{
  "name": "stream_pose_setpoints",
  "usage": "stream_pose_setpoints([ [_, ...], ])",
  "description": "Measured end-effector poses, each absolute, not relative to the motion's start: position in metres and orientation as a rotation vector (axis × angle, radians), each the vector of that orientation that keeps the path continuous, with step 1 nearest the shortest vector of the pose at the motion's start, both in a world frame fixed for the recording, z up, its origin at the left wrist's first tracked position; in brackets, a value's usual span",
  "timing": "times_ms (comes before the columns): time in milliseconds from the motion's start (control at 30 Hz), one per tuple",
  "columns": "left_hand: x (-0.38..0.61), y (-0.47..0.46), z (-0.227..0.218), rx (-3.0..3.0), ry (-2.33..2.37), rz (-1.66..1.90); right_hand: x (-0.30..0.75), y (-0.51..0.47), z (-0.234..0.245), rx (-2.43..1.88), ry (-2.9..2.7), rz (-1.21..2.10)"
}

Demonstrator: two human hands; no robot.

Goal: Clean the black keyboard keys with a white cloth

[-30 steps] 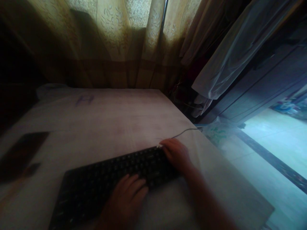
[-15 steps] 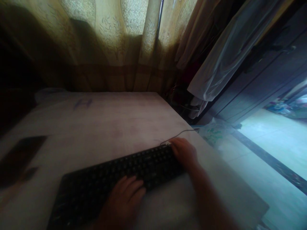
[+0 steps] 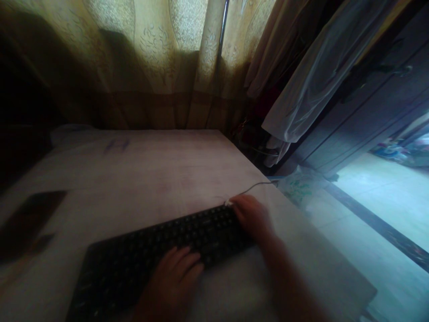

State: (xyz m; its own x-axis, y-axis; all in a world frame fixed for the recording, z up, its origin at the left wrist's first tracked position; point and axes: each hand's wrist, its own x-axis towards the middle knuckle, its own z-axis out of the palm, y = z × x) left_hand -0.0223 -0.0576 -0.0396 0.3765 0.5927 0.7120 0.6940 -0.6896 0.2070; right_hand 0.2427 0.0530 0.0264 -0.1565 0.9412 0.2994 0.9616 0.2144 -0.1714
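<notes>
A black keyboard [image 3: 150, 250] lies slantwise on a pale table [image 3: 150, 165] in dim light. My left hand [image 3: 174, 277] rests flat on the keys near the keyboard's front edge, fingers stretched out together. My right hand [image 3: 251, 217] covers the keyboard's right end, fingers curled over its far corner. A thin cable [image 3: 254, 185] runs from that corner toward the table's right edge.
A dark flat object [image 3: 30, 219], perhaps a phone, lies at the table's left. Patterned curtains [image 3: 161, 58] hang behind the table. Pale cloth [image 3: 311, 85] hangs at the right above a light tiled floor [image 3: 378, 201]. The table's right edge drops off close to my right arm.
The right end of the keyboard, with my right hand on it, has shifted slightly right and back again. My left hand has stayed on the keys.
</notes>
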Motion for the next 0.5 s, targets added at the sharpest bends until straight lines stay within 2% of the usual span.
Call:
stream_pose_setpoints([
  [500,-0.023,-0.059,-0.039,-2.520,-1.175,-1.188,0.281,0.055,0.025,-1.981,-1.968,-0.108],
])
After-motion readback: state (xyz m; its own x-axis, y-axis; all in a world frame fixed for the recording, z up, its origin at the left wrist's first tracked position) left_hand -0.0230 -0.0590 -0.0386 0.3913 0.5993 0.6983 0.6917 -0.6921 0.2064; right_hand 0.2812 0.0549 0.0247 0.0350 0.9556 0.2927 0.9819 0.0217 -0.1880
